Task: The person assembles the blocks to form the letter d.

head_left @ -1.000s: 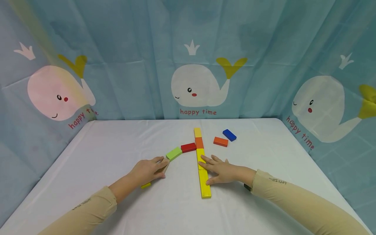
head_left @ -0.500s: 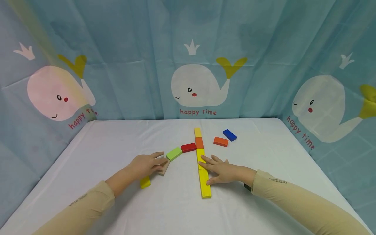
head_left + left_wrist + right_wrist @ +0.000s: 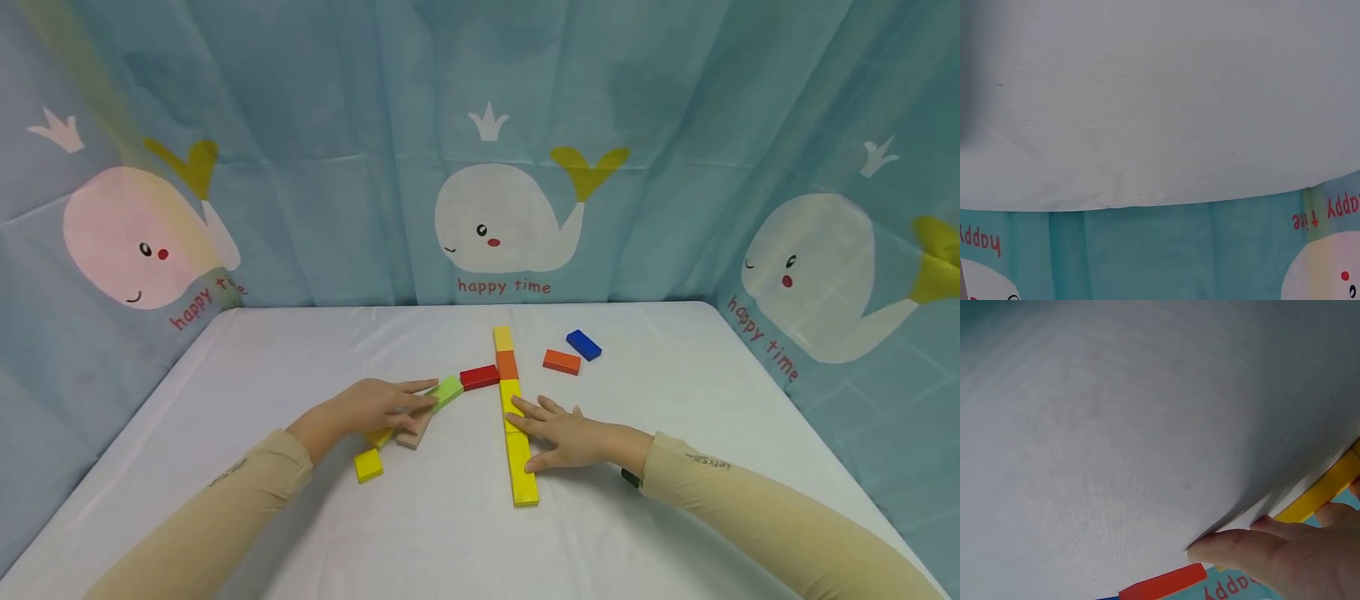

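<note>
My left hand [image 3: 378,406] reaches over a light green block [image 3: 450,392] and a plain wood block [image 3: 414,433], fingers extended with the tips at both. A yellow block [image 3: 382,437] lies partly hidden beneath that hand, and a short yellow block [image 3: 368,466] sits just nearer. With spread fingers, my right hand [image 3: 566,433] rests on two long yellow blocks, the farther one [image 3: 510,392] and the nearer one [image 3: 521,475]. Beyond these the straight row continues with an orange block [image 3: 507,365] and a pale yellow block [image 3: 502,338]. A red block [image 3: 480,377] links row and green block.
Right of the row lie a loose orange block [image 3: 562,362] and a blue block [image 3: 583,344]. A small dark object [image 3: 630,477] shows beside the right sleeve. A whale-print curtain [image 3: 337,208] borders the white table [image 3: 300,358] on three sides.
My left hand has shifted from the plain wood block forward to the green block, uncovering more of the wood block and the yellow blocks. My right hand stays on the yellow blocks.
</note>
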The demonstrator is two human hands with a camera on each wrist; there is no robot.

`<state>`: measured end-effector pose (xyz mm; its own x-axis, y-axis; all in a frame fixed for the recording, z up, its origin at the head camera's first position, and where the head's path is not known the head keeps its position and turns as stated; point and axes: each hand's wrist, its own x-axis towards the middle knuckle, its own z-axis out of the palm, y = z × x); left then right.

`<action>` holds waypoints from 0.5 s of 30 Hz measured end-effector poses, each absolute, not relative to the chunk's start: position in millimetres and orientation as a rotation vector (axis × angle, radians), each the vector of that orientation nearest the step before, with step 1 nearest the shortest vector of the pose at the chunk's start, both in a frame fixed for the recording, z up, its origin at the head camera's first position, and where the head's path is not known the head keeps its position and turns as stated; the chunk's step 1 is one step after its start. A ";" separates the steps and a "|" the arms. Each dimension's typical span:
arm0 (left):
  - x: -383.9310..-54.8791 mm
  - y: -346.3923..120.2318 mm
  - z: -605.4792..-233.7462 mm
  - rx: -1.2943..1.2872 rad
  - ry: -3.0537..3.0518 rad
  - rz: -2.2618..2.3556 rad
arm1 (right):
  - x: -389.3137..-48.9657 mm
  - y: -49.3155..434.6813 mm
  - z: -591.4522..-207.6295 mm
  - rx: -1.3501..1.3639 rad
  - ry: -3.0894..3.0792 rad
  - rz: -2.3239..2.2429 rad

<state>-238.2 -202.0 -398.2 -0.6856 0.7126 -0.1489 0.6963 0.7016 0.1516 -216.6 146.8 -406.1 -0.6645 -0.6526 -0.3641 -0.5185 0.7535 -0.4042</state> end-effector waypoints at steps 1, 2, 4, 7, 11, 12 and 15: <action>-238.8 -202.6 -398.4 1.131 2.712 0.110 | -216.4 146.6 -406.3 -0.882 2.456 -0.365; -239.3 -203.3 -398.7 1.131 2.711 0.102 | -216.3 146.4 -406.4 -0.882 2.455 -0.366; -239.9 -204.8 -399.5 1.137 2.708 0.088 | -215.9 146.0 -406.7 -0.879 2.451 -0.368; -240.4 -206.4 -401.3 1.143 2.699 0.072 | -215.7 145.4 -407.0 -0.881 2.447 -0.368; -241.7 -206.4 -402.6 1.170 2.691 0.071 | -216.2 145.6 -407.3 -0.885 2.450 -0.360; -241.8 -206.3 -402.3 1.182 2.691 0.075 | -216.5 145.8 -407.4 -0.884 2.450 -0.361; -241.5 -205.7 -400.5 1.216 2.693 0.078 | -217.8 146.3 -407.1 -0.884 2.449 -0.362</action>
<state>-241.5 -205.7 -400.5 -0.6473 0.7479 -0.1471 0.7381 0.6632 0.1240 -217.8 146.3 -407.1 -0.6597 -0.6540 -0.3702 -0.5188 0.7527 -0.4053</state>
